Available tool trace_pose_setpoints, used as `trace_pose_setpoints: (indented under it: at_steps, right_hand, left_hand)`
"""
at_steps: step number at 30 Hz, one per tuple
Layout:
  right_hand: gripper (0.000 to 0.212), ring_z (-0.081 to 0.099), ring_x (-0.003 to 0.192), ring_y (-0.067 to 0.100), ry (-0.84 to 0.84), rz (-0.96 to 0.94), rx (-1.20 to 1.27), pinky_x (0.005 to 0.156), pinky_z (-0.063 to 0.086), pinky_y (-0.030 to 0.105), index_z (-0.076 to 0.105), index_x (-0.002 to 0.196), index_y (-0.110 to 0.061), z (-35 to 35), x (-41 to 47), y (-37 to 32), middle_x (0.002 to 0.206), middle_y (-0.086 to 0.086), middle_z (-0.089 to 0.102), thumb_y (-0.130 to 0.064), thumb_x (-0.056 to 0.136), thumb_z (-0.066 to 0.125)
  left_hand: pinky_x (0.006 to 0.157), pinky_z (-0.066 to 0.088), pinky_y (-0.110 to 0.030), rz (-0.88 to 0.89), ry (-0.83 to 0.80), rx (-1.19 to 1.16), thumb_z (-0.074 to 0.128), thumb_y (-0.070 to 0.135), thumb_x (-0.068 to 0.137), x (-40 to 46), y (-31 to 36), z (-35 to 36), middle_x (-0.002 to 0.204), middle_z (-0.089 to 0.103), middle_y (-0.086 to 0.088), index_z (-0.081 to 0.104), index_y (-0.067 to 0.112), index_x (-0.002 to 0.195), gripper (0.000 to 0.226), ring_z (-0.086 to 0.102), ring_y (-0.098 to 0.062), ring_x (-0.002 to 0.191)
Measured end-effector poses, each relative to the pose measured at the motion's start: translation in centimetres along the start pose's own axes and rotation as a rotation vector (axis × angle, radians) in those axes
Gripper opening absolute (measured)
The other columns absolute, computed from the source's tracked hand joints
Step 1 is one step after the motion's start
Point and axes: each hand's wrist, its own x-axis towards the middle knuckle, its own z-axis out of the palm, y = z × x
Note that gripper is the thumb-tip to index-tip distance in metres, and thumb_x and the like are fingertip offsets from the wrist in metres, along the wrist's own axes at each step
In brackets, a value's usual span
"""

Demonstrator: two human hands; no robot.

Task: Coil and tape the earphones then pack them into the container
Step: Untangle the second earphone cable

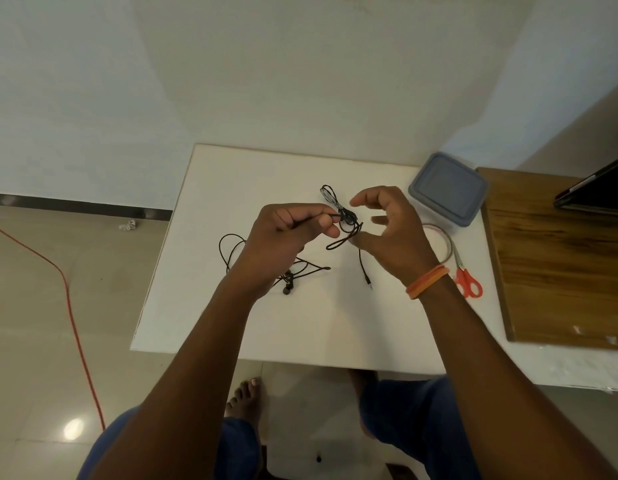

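A black earphone cable (345, 239) runs between my hands above the white table (203, 306). My left hand (293, 226) pinches the cable between thumb and fingers. My right hand (390, 233) has its fingers curved and spread apart, with the thumb touching a loop of the cable. The jack (369, 285) hangs down to the table below it. Loose cable and the earbuds (286, 285) lie under my left wrist. A small coil with a shiny wrap (328, 195) sits just behind my hands. The grey-lidded container (447, 188) stands shut at the back right.
A clear tape roll (445, 242) and red-handled scissors (468, 282) lie right of my right wrist. A wooden board (556, 254) with a dark device (594, 192) adjoins the table's right side. An orange cord (72, 306) crosses the floor at left.
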Motion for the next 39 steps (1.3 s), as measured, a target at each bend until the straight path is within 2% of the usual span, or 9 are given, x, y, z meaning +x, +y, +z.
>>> trace_pose_setpoints:
  at_steps: [4,7,12,16,20,24,28,34,39]
  right_hand:
    - [0.018,0.070,0.082,0.022,-0.002,-0.006,0.189,0.080,0.059,0.038,0.069,0.082,-0.005,-0.2,0.2,-0.4,0.085,0.005,0.073,-0.002,0.071,0.082]
    - [0.014,0.072,0.078,0.026,-0.041,0.023,0.268,0.082,0.059,0.042,0.075,0.082,-0.002,-0.7,0.1,-0.2,0.079,0.007,0.076,-0.001,0.070,0.082]
    - [0.017,0.071,0.085,0.024,-0.159,-0.037,0.248,0.087,0.057,0.043,0.078,0.089,-0.010,-0.3,-0.1,-0.3,0.086,0.008,0.076,-0.001,0.075,0.079]
    - [0.022,0.069,0.094,0.023,-0.258,0.055,0.329,0.094,0.054,0.044,0.077,0.093,-0.008,0.2,-0.3,-0.3,0.096,0.013,0.074,0.008,0.079,0.070]
    - [0.025,0.063,0.109,0.015,-0.276,0.070,0.273,0.096,0.052,0.045,0.079,0.087,-0.018,0.5,-0.2,-0.5,0.113,0.000,0.069,0.003,0.075,0.072]
    - [0.019,0.059,0.117,0.017,-0.277,0.123,0.443,0.095,0.052,0.032,0.078,0.089,-0.012,0.5,-0.3,-0.9,0.120,0.006,0.066,-0.010,0.075,0.066]
    - [0.009,0.063,0.096,0.004,-0.179,0.164,0.485,0.076,0.048,0.017,0.076,0.092,-0.008,0.5,-0.3,-1.4,0.104,0.004,0.068,-0.010,0.087,0.068]
    - [0.019,0.057,0.087,0.003,-0.199,0.333,0.473,0.083,0.029,0.039,0.066,0.061,-0.027,-1.3,0.0,-1.1,0.079,-0.012,0.064,-0.032,0.079,0.065]
    - [0.015,0.063,0.089,0.007,-0.187,0.320,0.535,0.083,0.039,0.028,0.067,0.070,-0.019,-2.1,-0.1,-0.8,0.080,-0.003,0.070,-0.017,0.084,0.062]
  left_hand:
    - [0.057,0.027,-0.032,-0.018,0.024,-0.069,0.058,0.013,0.097,0.1,0.1,-0.1,0.081,0.074,0.000,0.076,0.019,0.097,0.020,0.036,-0.014,0.061]
    - [0.056,0.026,-0.033,-0.042,0.026,-0.097,0.058,0.013,0.097,0.1,0.1,0.0,0.081,0.073,-0.002,0.076,0.017,0.098,0.019,0.034,-0.015,0.061]
    - [0.055,0.026,-0.031,-0.044,0.003,-0.087,0.057,0.013,0.097,0.1,-0.3,0.5,0.079,0.072,-0.004,0.077,0.017,0.097,0.020,0.030,-0.017,0.059]
    - [0.055,0.030,-0.029,-0.074,0.015,-0.100,0.057,0.016,0.097,0.2,-0.7,0.6,0.071,0.058,-0.008,0.077,0.015,0.098,0.019,0.032,-0.016,0.059]
    - [0.058,0.033,-0.029,-0.147,0.094,-0.227,0.057,0.016,0.098,0.3,-0.7,0.6,0.084,0.071,-0.012,0.077,0.019,0.089,0.022,0.035,-0.015,0.056]
    - [0.058,0.035,-0.027,-0.215,0.190,-0.289,0.058,0.015,0.097,0.5,-0.8,0.4,0.086,0.073,-0.013,0.073,0.010,0.096,0.016,0.038,-0.013,0.054]
    - [0.056,0.034,-0.025,-0.189,0.243,-0.215,0.060,0.013,0.096,0.5,-0.8,0.3,0.085,0.076,-0.012,0.073,0.009,0.097,0.014,0.036,-0.014,0.053]
    - [0.059,0.036,-0.025,-0.161,0.384,0.020,0.062,0.018,0.093,0.9,-1.6,-0.6,0.076,0.076,0.000,0.076,0.020,0.093,0.014,0.042,0.001,0.047]
    - [0.067,0.039,-0.025,-0.223,0.416,0.109,0.062,0.020,0.093,1.0,-2.5,-1.0,0.073,0.076,0.006,0.076,0.021,0.092,0.014,0.043,0.002,0.048]
